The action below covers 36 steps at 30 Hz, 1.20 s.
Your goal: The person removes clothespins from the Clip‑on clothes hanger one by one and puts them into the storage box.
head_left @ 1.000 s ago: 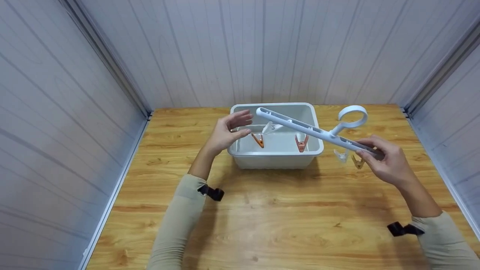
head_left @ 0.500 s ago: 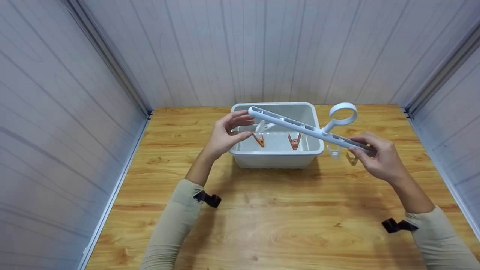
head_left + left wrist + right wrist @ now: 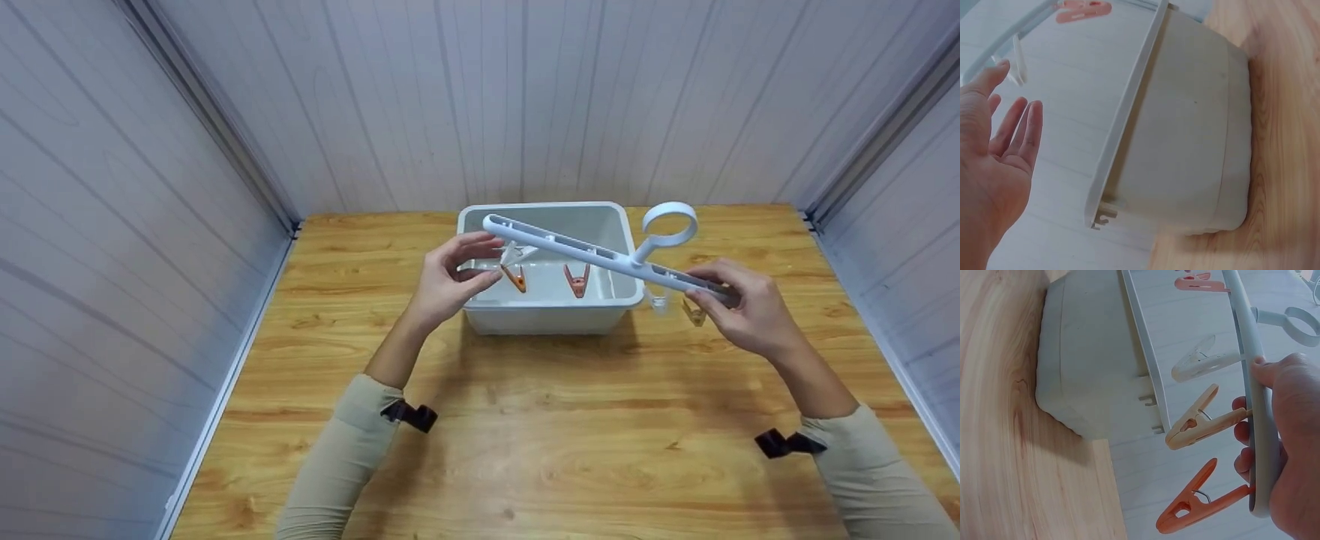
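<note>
A white clip-hanger bar [image 3: 592, 255] with a ring hook [image 3: 667, 223] slants above a white plastic bin [image 3: 547, 319]. My right hand [image 3: 712, 296] grips the bar's right end, thumb on top [image 3: 1252, 402]. Several pegs dangle from the bar: two orange [image 3: 576, 279], a clear one [image 3: 658, 301] and a tan one [image 3: 694, 311]. The right wrist view shows the tan peg [image 3: 1202, 419] and an orange peg [image 3: 1199, 502] right by my fingers. My left hand [image 3: 487, 259] hovers with relaxed fingers at the bar's left end, beside another clear peg [image 3: 514, 253], holding nothing [image 3: 1010, 101].
The bin [image 3: 1185, 140] stands at the back centre of a wooden table [image 3: 525, 435]. Grey panel walls [image 3: 112, 225] close the table in on the left, back and right.
Bar and right hand have drifted slightly left and away. The left hand has come closer to the bar's left end and its clear peg.
</note>
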### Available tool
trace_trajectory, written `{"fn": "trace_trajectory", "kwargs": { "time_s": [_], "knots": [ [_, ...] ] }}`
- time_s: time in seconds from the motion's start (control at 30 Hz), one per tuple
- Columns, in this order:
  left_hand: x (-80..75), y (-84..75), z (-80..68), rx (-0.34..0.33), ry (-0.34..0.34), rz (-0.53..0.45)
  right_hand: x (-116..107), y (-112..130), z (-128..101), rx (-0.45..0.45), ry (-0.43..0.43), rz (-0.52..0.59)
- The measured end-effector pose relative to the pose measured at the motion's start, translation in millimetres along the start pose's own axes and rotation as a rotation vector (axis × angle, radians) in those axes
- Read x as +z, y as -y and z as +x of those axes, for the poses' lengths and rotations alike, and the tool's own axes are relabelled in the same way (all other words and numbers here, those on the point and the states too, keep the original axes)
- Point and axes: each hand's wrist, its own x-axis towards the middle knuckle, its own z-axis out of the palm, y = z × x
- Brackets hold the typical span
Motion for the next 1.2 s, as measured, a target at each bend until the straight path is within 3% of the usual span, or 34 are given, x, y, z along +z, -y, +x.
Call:
{"fn": "trace_trajectory", "kwargs": {
  "time_s": [0.37,0.7,0.97,1.2],
  "knots": [
    [15.0,-15.2,-1.2,-0.028,-0.1,0.031,-3.1,0.9,5.4,0.016,0.03,0.023],
    [18.0,-20.1,-2.9,-0.061,-0.067,0.091,-4.3,-3.2,8.7,-0.011,0.034,0.055],
    [24.0,-22.9,-7.4,-0.012,-0.057,0.186,-5.5,-4.1,4.9,-0.025,0.041,0.055],
    [27.0,-25.5,-9.0,0.134,-0.077,0.279,-5.1,-2.5,5.5,-0.087,0.047,0.045]
  ]
}}
